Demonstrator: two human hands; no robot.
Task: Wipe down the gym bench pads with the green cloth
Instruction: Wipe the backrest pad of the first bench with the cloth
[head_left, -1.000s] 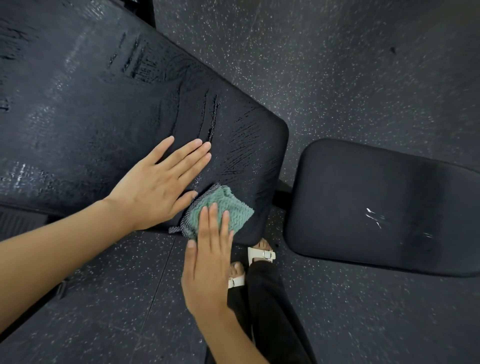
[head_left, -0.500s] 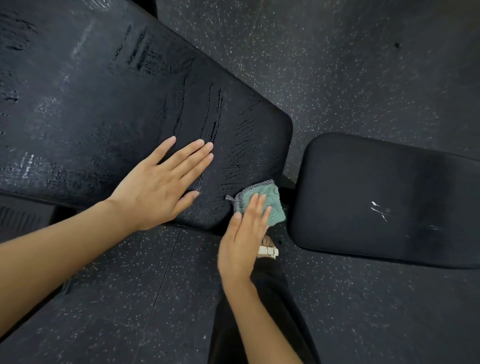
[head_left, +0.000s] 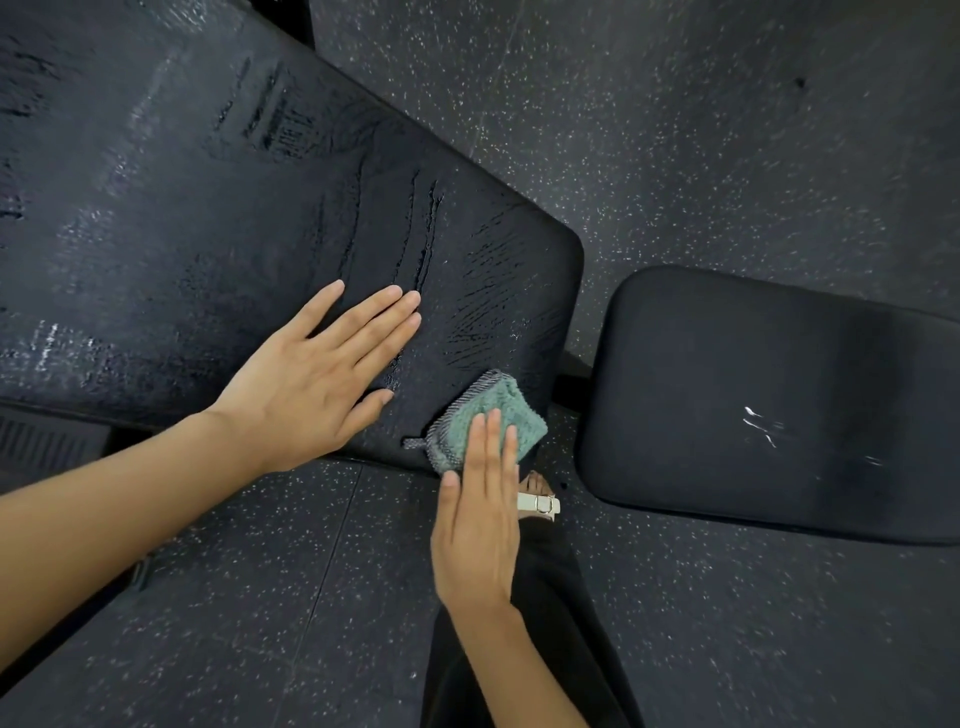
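The long black back pad (head_left: 208, 218) of the bench fills the upper left; its surface is streaked with wet marks. A folded green cloth (head_left: 485, 415) with a grey fringe lies at the pad's near right corner. My right hand (head_left: 478, 514) presses on the cloth with straight fingers, the fingertips on its near half. My left hand (head_left: 317, 379) rests flat on the pad just left of the cloth, fingers spread and straight. The smaller black seat pad (head_left: 779, 405) sits to the right, apart from the back pad, with a few white marks on it.
Dark speckled rubber floor (head_left: 675, 130) surrounds the bench. My leg in black trousers (head_left: 561, 623) and a foot in a white sandal (head_left: 540, 501) stand between the two pads. A dark frame bar (head_left: 571, 379) joins the pads.
My right hand has slid the cloth rightward along the pad's near edge to its right corner, then held about there. My left hand has stayed flat on the pad.
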